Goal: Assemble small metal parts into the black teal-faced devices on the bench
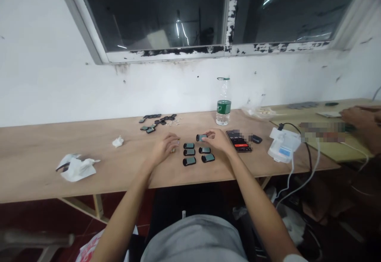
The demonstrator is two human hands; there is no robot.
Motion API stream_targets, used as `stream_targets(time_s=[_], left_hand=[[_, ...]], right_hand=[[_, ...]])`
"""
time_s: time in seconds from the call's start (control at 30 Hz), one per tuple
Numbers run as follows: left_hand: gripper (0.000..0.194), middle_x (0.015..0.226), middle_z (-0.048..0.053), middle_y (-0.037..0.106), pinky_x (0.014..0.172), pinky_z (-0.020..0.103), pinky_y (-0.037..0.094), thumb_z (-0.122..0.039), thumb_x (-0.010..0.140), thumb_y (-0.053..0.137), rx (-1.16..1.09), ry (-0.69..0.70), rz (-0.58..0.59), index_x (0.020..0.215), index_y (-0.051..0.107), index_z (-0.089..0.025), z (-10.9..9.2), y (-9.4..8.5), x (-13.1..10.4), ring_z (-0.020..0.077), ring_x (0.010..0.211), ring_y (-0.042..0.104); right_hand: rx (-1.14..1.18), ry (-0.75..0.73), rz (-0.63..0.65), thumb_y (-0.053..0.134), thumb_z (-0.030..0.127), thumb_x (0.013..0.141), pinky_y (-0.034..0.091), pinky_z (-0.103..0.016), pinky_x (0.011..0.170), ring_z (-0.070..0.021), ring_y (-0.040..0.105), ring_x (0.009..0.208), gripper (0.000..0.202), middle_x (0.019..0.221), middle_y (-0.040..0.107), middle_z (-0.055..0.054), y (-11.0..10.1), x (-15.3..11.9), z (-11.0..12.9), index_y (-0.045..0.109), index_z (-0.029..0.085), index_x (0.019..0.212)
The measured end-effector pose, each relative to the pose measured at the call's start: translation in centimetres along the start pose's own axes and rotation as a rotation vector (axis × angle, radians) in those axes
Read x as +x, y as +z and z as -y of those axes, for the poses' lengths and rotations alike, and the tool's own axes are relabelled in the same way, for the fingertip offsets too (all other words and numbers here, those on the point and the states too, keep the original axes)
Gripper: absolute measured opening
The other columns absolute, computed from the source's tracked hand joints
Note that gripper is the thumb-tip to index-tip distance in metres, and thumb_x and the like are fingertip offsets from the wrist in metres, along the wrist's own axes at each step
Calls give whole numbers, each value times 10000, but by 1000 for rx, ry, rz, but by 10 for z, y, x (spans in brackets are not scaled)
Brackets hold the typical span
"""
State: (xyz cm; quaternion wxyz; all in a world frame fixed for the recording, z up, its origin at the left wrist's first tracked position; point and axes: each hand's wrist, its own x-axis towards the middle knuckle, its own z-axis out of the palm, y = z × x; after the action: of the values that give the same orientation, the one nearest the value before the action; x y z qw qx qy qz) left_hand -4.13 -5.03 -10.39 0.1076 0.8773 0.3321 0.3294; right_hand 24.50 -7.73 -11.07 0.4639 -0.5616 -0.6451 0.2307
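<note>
On the wooden surface, right hand has its grip clamped on a black-and-grey case, one edge hidden by fingers. Held case sits at the far end of a column, two loose cases nearer the body; three more line up just left. Left hand is beside them, fingers bent; can't tell if its grip is apart or pinching something small. Dark pieces at back overlap, too small to count. Phone partly pixelated. Co-worker's hand blurred, cut off at right edge.
</note>
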Motion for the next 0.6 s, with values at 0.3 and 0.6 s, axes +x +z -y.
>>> stream_targets(time_s=[0.3,0.6], left_hand=[[276,1174,101,627,983,390,518,-314,990,530,-6,116,-118,1206,664,-205,-22,23,2,236,1109,623],[244,1119,92,655,915,372,559,-275,967,581,3,153,-186,1169,705,-218,-21,30,3,221,1035,658]], right_hand=[[180,-90,102,720,318,789,521,-248,615,-197,689,759,240,848,750,-82,16,-10,22,734,141,950],[305,-64,190,742,324,781,517,-252,588,-196,707,742,267,878,746,-86,21,-13,32,706,138,970]])
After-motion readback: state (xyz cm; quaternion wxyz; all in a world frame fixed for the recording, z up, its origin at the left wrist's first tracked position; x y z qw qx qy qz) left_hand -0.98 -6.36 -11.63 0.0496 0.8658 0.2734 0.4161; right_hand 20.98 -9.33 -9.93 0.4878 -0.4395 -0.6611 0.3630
